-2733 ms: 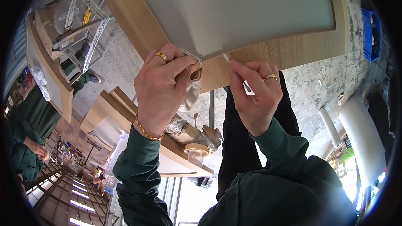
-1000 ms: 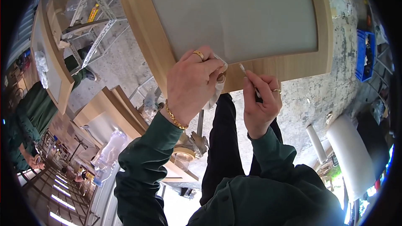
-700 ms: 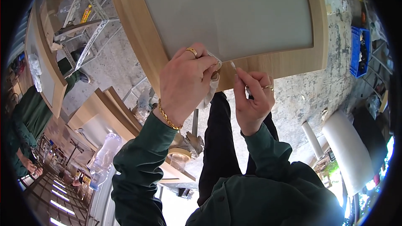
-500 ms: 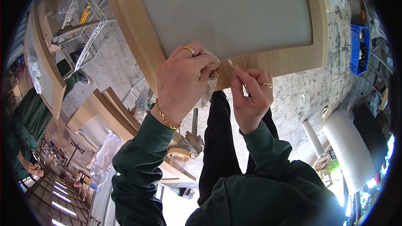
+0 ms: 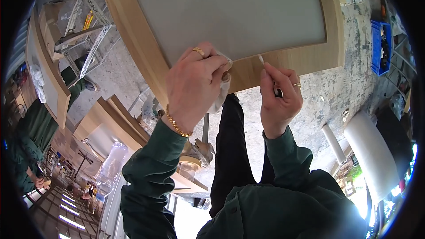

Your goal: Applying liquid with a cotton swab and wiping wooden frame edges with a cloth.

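A wood-framed door panel (image 5: 305, 58) with a grey inset lies in front of me. My left hand (image 5: 194, 86) is closed on a crumpled white cloth (image 5: 220, 99) at the near left part of the frame, and some of the cloth hangs below the fingers. Between thumb and fingers of my right hand (image 5: 282, 102) is a thin cotton swab (image 5: 261, 58). Its white tip points at the seam where the grey inset (image 5: 239, 13) meets the near wooden rail. The rest of the swab is mostly hidden by the fingers.
On the left, another framed panel (image 5: 48, 73) rests on a stand, with a person (image 5: 33, 128) in green beside it. A clear plastic bottle (image 5: 111, 163) is at lower left. To the right are a blue crate (image 5: 380, 48) and a large white roll (image 5: 371, 155).
My right hand has moved right along the near rail with the swab, farther from the left hand. My left hand stays in nearly the same place with the cloth.
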`<state>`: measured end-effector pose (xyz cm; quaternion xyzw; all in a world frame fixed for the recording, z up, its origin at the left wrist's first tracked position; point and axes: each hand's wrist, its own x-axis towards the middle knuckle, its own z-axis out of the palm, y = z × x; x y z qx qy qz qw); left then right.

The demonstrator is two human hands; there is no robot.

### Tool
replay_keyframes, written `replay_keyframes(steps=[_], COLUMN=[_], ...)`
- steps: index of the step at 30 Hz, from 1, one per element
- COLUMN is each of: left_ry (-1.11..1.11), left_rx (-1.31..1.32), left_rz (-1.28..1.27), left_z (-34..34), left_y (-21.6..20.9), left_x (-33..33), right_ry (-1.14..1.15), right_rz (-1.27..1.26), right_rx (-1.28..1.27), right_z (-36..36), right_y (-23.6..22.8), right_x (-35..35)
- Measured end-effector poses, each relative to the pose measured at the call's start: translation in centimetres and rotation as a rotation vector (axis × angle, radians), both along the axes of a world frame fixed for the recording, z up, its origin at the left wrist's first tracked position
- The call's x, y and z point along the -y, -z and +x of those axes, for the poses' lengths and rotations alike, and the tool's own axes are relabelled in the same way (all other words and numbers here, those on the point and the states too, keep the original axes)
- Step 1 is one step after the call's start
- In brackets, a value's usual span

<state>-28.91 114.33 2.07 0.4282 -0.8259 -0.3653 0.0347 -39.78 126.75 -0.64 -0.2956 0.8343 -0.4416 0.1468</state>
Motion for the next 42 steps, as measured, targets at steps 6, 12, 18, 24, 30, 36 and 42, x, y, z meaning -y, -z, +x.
replay_keyframes(steps=[6, 12, 18, 24, 30, 36, 42], left_ry=[0.008, 0.020, -0.092, 0.016, 0.030, -0.008, 0.002], left_rx=[-0.053, -0.043, -0.009, -0.022, -0.032, -0.068, -0.037], left_rz=[-0.062, -0.003, 0.163, -0.005, -0.047, 0.009, 0.008], left_z=[-5.9, -5.5, 0.1, -3.3, -6.2, -5.2, -5.2], left_y=[0.3, 0.1, -0.3, 0.2, 0.5, 0.6, 0.5], left_x=[-1.4, -1.1, 0.4, -0.5, -1.3, -1.1, -1.1], right_ry=[0.091, 0.056, 0.069, 0.031, 0.034, 0.029, 0.024], right_rz=[-0.063, -0.082, -0.101, -0.047, -0.052, -0.061, -0.020], right_rx=[0.099, 0.152, 0.209, 0.129, 0.042, -0.003, -0.067], right_z=[-2.0, -2.8, -3.4, -3.0, -3.3, -3.5, -3.4], right_y=[-1.3, -1.1, -0.9, -0.7, -0.3, 0.2, 0.3], right_x=[0.0, -0.6, -1.5, -1.2, -0.9, -0.9, -0.7])
